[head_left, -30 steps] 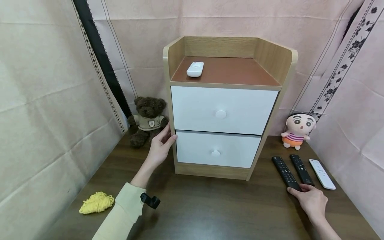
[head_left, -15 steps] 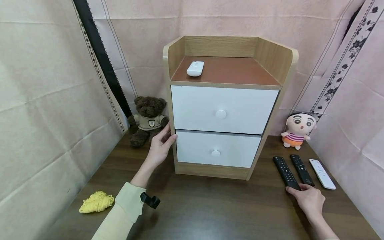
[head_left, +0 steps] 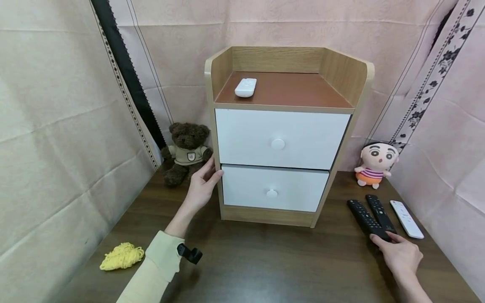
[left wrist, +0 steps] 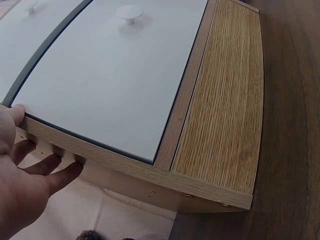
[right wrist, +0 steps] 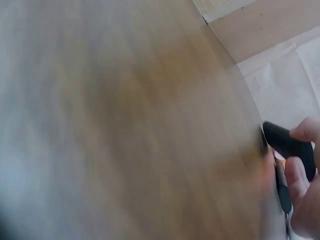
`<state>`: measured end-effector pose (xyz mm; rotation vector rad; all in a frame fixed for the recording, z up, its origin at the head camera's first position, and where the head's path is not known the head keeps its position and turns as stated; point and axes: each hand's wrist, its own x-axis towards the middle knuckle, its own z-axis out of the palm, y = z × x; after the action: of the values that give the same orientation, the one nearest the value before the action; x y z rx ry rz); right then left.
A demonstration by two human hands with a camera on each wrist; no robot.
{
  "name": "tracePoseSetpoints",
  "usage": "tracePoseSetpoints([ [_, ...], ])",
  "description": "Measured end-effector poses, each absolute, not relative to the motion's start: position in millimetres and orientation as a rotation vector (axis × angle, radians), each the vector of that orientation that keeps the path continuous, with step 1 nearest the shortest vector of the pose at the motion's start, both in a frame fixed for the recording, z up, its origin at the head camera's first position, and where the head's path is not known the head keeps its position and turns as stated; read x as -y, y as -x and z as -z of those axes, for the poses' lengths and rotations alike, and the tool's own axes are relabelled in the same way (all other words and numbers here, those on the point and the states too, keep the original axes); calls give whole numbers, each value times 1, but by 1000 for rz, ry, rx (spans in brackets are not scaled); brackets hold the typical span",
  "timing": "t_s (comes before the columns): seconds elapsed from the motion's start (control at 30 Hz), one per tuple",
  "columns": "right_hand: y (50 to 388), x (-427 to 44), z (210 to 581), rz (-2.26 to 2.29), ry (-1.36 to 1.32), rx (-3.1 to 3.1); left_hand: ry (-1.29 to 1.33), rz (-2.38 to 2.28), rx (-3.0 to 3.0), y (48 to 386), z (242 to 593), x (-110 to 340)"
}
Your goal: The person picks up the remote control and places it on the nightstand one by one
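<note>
My right hand (head_left: 401, 254) pinches the near end of a long black remote control (head_left: 365, 219) between thumb and fingers. In the right wrist view that remote (right wrist: 290, 145) is tilted in the hand; much of this view is blurred. Close beside it lies a second black remote (head_left: 380, 213), partly hidden behind the held one. A white remote (head_left: 406, 219) lies to their right. My left hand (head_left: 201, 187) rests against the left side of a small cabinet (head_left: 265, 214). In the left wrist view the thumb touches the front edge, and the extended fingers (left wrist: 65, 177) touch the side panel.
Both white drawers (head_left: 282, 134) are closed. Another white remote (head_left: 245, 87) lies on the cabinet's brown top. A teddy bear (head_left: 188, 153) sits left of the cabinet, a cartoon doll (head_left: 375, 165) right. Yellow yarn (head_left: 122, 256) lies front left. Cloth curtains (head_left: 68, 126) surround the table.
The right hand has moved rightward with the black remote, whose near end now overlaps the second black remote in the head view. The left hand stays at the cabinet's side.
</note>
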<state>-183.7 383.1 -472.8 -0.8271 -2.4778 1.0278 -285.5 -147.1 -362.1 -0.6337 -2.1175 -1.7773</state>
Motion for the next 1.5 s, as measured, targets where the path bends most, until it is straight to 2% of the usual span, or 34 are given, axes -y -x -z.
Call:
tracePoseSetpoints([
  [0.27, 171, -388, 456, -1105, 830, 2334, 599, 1806, 2141, 285, 361, 148],
  [0.73, 156, -384, 406, -1557, 594, 1902, 630, 1773, 2121, 285, 362, 148],
  [1.2, 149, -368, 378, -1867, 362, 1588, 649, 1781, 2109, 285, 362, 147],
  [1.33, 149, -358, 366, -1941, 213, 1405, 644, 1784, 2112, 285, 361, 147],
  [1.5, 149, -348, 354, -2049, -162, 1153, 636, 1793, 2112, 286, 362, 148],
])
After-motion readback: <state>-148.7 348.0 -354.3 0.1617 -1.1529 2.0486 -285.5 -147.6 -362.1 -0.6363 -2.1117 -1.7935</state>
